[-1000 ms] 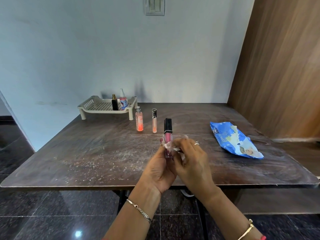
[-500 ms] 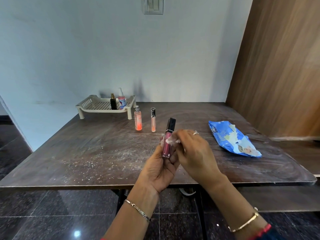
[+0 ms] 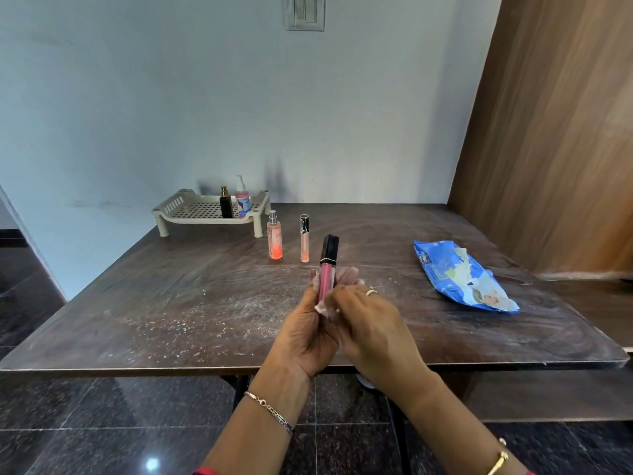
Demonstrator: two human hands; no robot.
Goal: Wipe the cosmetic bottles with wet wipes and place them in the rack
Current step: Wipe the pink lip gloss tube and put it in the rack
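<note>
My left hand (image 3: 305,334) grips a pink lip-gloss tube with a black cap (image 3: 327,265), held upright above the table's front half. My right hand (image 3: 370,323) pinches a small white wet wipe (image 3: 323,308) against the tube's lower part. An orange spray bottle (image 3: 275,240) and a slim clear tube with a silver cap (image 3: 304,238) stand on the table behind my hands. The cream rack (image 3: 191,210) at the back left holds a black bottle (image 3: 225,203) and a pink pump bottle (image 3: 242,197).
A blue wet-wipe packet (image 3: 462,274) lies on the right of the dark brown table (image 3: 171,303). A wooden panel (image 3: 555,132) rises at the right, a pale wall behind. White crumbs speckle the table's front.
The wipe in my right hand has slid down the tube from near the cap to its lower part. The tube has tilted back closer to upright.
</note>
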